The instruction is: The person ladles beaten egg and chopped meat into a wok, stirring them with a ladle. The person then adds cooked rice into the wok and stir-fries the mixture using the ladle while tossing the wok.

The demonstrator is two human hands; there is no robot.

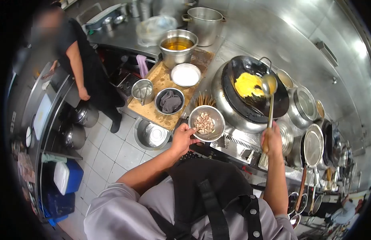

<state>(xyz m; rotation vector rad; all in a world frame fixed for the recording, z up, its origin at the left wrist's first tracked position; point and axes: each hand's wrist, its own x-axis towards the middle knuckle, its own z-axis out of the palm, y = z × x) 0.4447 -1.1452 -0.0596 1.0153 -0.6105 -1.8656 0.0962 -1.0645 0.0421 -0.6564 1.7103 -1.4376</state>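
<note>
In the head view: left-hand grip point(184, 136) pinches the rim of a round silver metal bowl point(219, 116) holding diced pinkish-brown pieces point(204, 123), near a round black metal wok point(240, 65) containing a soft yellow mass point(246, 85). Right-hand grip point(272, 138) wraps a wooden-handled metal ladle point(269, 84), head over wok. Tan worktop point(158, 81): deep silver pot point(175, 60), amber liquid point(178, 45).

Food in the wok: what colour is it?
The food is bright yellow, best seen in the head view.
</note>
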